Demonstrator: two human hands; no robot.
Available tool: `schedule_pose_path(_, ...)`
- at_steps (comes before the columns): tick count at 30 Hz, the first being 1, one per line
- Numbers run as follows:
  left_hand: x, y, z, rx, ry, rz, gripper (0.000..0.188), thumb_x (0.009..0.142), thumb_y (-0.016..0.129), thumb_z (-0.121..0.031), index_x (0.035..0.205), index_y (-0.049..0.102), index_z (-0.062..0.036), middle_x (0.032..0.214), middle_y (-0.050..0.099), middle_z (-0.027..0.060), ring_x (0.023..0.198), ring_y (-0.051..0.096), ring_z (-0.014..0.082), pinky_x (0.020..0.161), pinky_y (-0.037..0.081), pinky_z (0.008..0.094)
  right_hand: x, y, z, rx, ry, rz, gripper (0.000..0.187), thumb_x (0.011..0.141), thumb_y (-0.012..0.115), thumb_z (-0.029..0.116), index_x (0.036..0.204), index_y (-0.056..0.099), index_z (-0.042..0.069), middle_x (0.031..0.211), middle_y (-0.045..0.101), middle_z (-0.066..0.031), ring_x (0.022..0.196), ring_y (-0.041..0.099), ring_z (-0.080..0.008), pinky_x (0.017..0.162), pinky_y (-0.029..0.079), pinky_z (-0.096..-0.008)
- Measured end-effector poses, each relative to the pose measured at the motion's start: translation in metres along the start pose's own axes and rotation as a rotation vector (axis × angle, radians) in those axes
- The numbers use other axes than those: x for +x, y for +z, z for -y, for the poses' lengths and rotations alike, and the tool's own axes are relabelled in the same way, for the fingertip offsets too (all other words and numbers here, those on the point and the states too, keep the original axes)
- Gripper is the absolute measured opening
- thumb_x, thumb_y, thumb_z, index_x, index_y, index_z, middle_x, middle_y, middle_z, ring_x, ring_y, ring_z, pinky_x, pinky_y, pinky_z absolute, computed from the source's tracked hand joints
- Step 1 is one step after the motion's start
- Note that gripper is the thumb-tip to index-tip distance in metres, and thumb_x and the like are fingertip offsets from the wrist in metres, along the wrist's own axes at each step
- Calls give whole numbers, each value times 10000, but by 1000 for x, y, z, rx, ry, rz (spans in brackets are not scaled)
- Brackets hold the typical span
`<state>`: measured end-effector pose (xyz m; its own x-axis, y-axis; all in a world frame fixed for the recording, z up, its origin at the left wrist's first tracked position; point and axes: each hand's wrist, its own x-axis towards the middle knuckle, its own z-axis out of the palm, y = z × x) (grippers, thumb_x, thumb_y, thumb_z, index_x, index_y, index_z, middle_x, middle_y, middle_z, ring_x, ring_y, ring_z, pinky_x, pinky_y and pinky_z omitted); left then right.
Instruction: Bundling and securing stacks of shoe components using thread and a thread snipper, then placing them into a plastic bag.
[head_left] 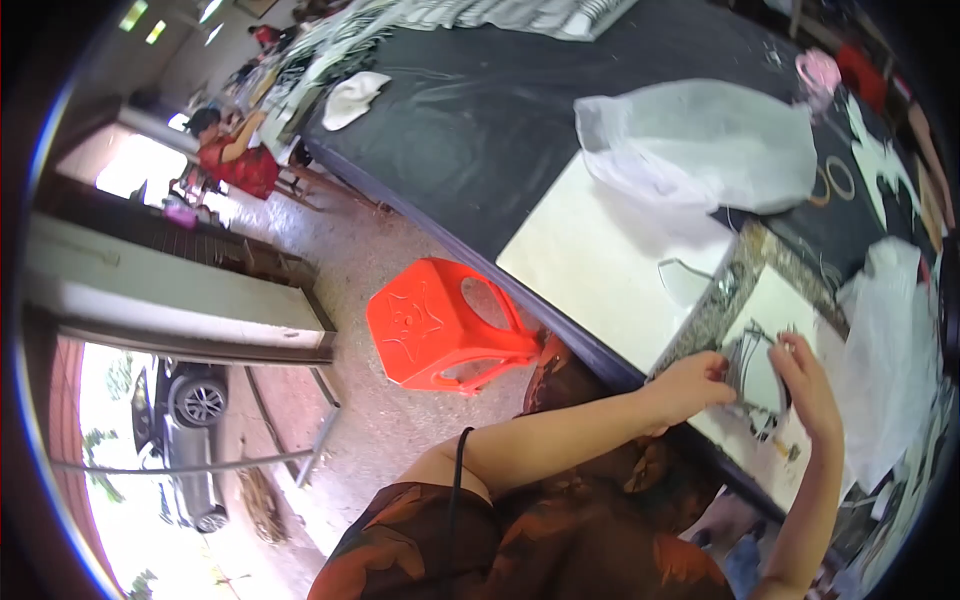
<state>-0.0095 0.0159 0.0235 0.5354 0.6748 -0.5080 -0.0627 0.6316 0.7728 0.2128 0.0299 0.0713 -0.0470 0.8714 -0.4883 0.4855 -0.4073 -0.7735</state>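
Observation:
A small grey-white piece with dark edges [758, 372] is between my two hands, above a white sheet [790, 300] on a mottled grey board [738, 268]. My left hand [692, 388] closes its fingertips at the piece's left edge. My right hand [810, 385] has bent fingers at its upper right edge. Thin dark strips show along the piece, but its exact kind is unclear. Small dark and yellowish bits [790, 452] lie below it on the white surface. A thin dark curved strip [682, 264] rests left of the board.
A larger white sheet [580, 245] and a translucent plastic bag [690, 130] cover part of the black table [450, 130]. Another plastic bag [885, 350] lies right. Tape rings [840, 178] are farther back. A red stool [410, 320] stands left; a person in red [238, 165] works beyond.

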Motion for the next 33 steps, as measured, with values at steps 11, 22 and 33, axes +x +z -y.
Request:
schedule_pose_path(11, 3, 4, -11, -419, -123, -19, 331, 851, 668, -151, 1148, 591, -27, 1002, 590, 53, 893, 558, 141, 812, 470, 301, -1, 3, -2, 64, -67, 59, 493, 977, 604, 266, 1371, 472, 1, 1118, 601, -90, 1014, 556, -141, 905, 442, -286)
schedule_pose_path(22, -12, 4, 17, -318, -185, 23, 306, 844, 590, -83, 1150, 588, -66, 1044, 584, 29, 968, 563, 130, 909, 484, 317, -16, 14, -16, -1, -114, 17, 568, 882, 700, 315, 1297, 542, -38, 1226, 619, -218, 1154, 594, -308, 1006, 441, -371)
schedule_pose_path(33, -82, -3, 24, -392, -137, -300, 684, 869, 696, -24, 1415, 301, -140, 1290, 498, 101, 1219, 525, 231, 1026, 456, 445, -11, 43, 7, -263, -299, 67, 698, 828, 730, 472, 1295, 569, -21, 1209, 624, -211, 1107, 619, -308, 959, 485, -375)
